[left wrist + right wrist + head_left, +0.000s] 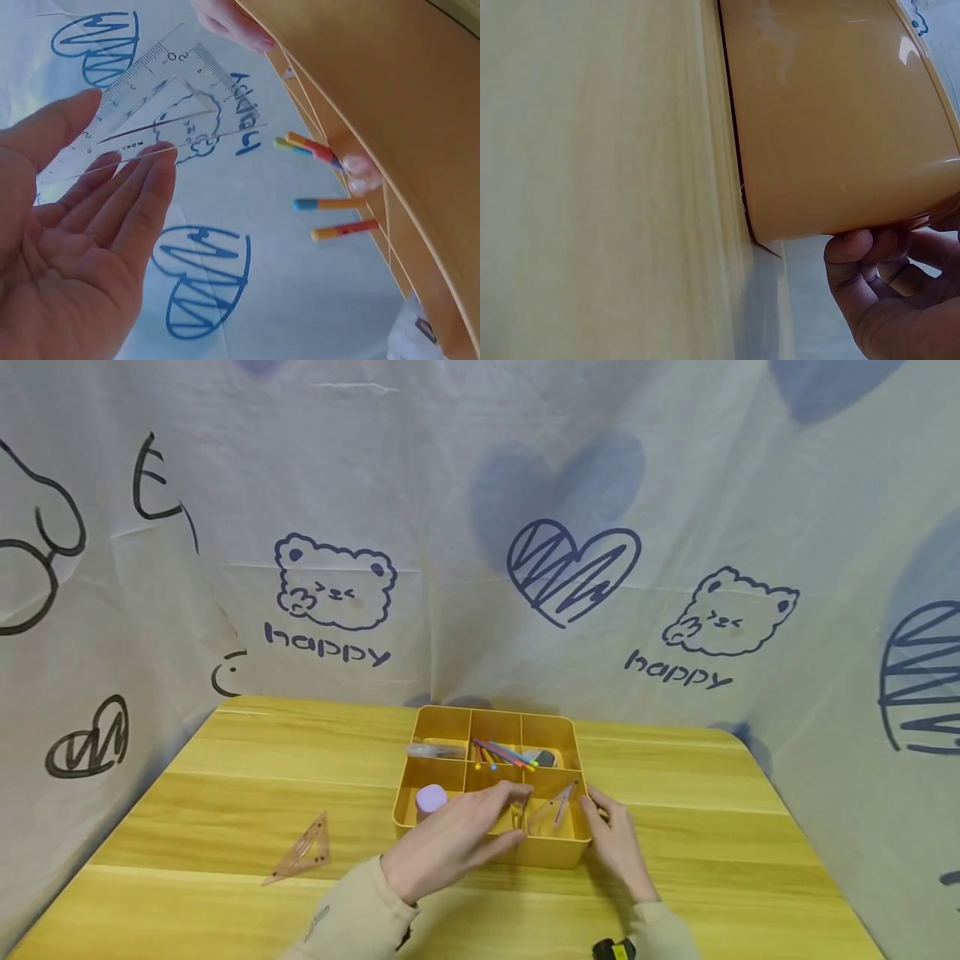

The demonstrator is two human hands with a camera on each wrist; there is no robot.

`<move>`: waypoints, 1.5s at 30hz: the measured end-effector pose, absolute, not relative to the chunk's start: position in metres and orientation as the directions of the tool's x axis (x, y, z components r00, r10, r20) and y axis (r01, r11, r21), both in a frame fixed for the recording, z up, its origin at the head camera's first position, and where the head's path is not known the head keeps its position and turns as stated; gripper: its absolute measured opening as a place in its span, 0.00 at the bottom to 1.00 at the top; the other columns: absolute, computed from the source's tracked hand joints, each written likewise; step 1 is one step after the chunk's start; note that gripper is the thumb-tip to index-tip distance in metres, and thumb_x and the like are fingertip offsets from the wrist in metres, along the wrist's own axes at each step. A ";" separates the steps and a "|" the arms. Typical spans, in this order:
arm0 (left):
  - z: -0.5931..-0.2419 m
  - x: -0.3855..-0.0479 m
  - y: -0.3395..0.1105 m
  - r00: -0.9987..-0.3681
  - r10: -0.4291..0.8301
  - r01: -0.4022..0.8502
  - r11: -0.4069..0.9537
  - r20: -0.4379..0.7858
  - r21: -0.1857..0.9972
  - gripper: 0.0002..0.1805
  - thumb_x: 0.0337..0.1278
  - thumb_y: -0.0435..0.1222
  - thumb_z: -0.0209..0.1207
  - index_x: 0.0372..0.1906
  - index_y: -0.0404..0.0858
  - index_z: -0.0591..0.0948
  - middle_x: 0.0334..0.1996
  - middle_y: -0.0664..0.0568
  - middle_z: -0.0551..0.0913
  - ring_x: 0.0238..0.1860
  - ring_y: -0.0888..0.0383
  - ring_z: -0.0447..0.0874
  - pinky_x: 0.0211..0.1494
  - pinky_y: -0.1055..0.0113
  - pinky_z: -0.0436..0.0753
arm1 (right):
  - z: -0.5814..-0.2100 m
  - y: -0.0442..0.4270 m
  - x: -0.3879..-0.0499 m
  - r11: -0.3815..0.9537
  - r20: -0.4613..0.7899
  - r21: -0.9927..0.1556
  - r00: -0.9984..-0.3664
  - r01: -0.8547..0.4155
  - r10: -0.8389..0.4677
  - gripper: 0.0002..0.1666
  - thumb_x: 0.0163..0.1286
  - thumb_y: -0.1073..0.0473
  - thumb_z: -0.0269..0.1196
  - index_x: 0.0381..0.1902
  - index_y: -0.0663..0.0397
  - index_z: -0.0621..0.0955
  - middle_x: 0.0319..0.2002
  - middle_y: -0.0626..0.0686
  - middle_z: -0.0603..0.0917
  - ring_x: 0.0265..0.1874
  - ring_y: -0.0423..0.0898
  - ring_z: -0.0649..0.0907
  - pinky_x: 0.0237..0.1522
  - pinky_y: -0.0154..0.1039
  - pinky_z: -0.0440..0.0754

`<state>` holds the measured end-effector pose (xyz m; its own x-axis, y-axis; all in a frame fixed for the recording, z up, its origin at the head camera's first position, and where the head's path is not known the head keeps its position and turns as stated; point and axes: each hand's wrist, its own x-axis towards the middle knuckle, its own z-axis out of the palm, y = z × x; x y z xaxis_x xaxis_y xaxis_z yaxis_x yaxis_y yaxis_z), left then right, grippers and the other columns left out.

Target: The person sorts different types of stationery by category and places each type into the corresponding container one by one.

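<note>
My left hand (453, 839) is over the front of a yellow divided storage box (551, 853). In the left wrist view, its thumb and fingertips hold opposite edges of a clear triangular set square (142, 86). The square's body extends over the front right compartment in the head view. My right hand (617, 839) grips the box's right side wall. In the right wrist view its fingertips (849, 246) press against that wall near the rim; part of the hand is out of frame.
A second set square (324, 843) lies on the wooden table (187, 860) to the left. Inside the box are coloured pens (502, 753), a clear slim packet (435, 750), a grey-and-white object (542, 758) and a lilac-topped container (431, 799). A printed cloth (450, 668) hangs behind.
</note>
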<state>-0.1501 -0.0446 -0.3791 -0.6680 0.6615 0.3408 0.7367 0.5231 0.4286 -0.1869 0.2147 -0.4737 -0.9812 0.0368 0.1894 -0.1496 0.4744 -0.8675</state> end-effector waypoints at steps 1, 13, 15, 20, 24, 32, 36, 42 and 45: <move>-0.378 -0.152 -0.042 -0.664 0.659 0.741 0.517 0.354 0.428 0.21 0.72 0.43 0.57 0.63 0.40 0.72 0.61 0.51 0.82 0.56 0.58 0.85 0.61 0.64 0.83 | -0.474 0.215 -0.187 0.476 0.192 -0.866 -0.981 -0.151 0.038 0.24 0.81 0.60 0.50 0.67 0.70 0.73 0.60 0.72 0.80 0.54 0.65 0.85 0.47 0.49 0.88; -0.375 -0.179 0.003 -0.656 0.615 0.755 0.525 0.437 0.394 0.19 0.69 0.39 0.60 0.60 0.36 0.75 0.53 0.48 0.81 0.46 0.56 0.83 0.49 0.70 0.84 | -0.475 0.215 -0.188 0.479 0.220 -0.860 -0.975 -0.176 0.039 0.23 0.80 0.60 0.51 0.65 0.71 0.75 0.58 0.72 0.81 0.52 0.65 0.86 0.47 0.49 0.88; -0.376 -0.184 0.009 -0.659 0.607 0.752 0.534 0.444 0.387 0.19 0.68 0.38 0.61 0.60 0.35 0.76 0.51 0.48 0.81 0.42 0.56 0.83 0.46 0.72 0.83 | -0.476 0.215 -0.188 0.472 0.215 -0.865 -0.976 -0.172 0.038 0.24 0.80 0.60 0.51 0.65 0.71 0.74 0.58 0.72 0.81 0.53 0.65 0.85 0.48 0.50 0.88; -0.384 -0.194 0.018 -0.669 0.585 0.741 0.578 0.459 0.342 0.20 0.65 0.38 0.64 0.59 0.37 0.78 0.49 0.48 0.84 0.40 0.57 0.84 0.42 0.71 0.84 | -0.476 0.215 -0.189 0.450 0.205 -0.878 -0.978 -0.166 0.039 0.24 0.80 0.60 0.51 0.66 0.70 0.74 0.58 0.72 0.81 0.53 0.64 0.85 0.48 0.49 0.88; -0.393 -0.198 0.025 -0.676 0.564 0.723 0.632 0.473 0.280 0.19 0.64 0.38 0.65 0.58 0.39 0.79 0.50 0.50 0.86 0.44 0.55 0.87 0.41 0.65 0.87 | -0.477 0.215 -0.189 0.455 0.209 -0.874 -0.977 -0.170 0.036 0.24 0.80 0.60 0.51 0.66 0.70 0.74 0.57 0.72 0.82 0.52 0.64 0.86 0.47 0.48 0.89; -0.407 -0.200 0.036 -0.716 0.559 0.659 0.739 0.417 0.140 0.10 0.62 0.40 0.67 0.44 0.42 0.81 0.34 0.53 0.85 0.33 0.56 0.85 0.24 0.67 0.81 | -0.476 0.216 -0.189 0.475 0.207 -0.864 -0.978 -0.166 0.036 0.25 0.80 0.59 0.51 0.67 0.70 0.73 0.60 0.71 0.80 0.55 0.64 0.85 0.50 0.49 0.87; -0.413 -0.199 0.039 -0.697 0.558 0.648 0.759 0.450 0.061 0.07 0.61 0.40 0.68 0.40 0.44 0.83 0.28 0.54 0.85 0.30 0.58 0.84 0.23 0.67 0.80 | -0.477 0.215 -0.189 0.506 0.218 -0.845 -0.975 -0.173 0.031 0.25 0.80 0.59 0.51 0.67 0.72 0.73 0.62 0.71 0.79 0.57 0.65 0.83 0.53 0.51 0.86; -0.419 -0.198 0.041 -0.686 0.547 0.625 0.780 0.479 0.004 0.07 0.60 0.41 0.69 0.35 0.43 0.83 0.24 0.53 0.83 0.29 0.58 0.84 0.22 0.66 0.81 | -0.477 0.214 -0.189 0.492 0.220 -0.853 -0.975 -0.175 0.035 0.24 0.80 0.60 0.51 0.66 0.72 0.73 0.61 0.72 0.79 0.56 0.65 0.84 0.50 0.49 0.87; -0.421 -0.198 0.042 -0.690 0.546 0.623 0.782 0.475 0.005 0.07 0.59 0.40 0.69 0.32 0.43 0.83 0.23 0.53 0.83 0.29 0.57 0.84 0.23 0.65 0.82 | -0.477 0.214 -0.189 0.483 0.221 -0.858 -0.975 -0.175 0.038 0.24 0.80 0.61 0.51 0.66 0.72 0.74 0.61 0.72 0.79 0.54 0.65 0.85 0.48 0.48 0.88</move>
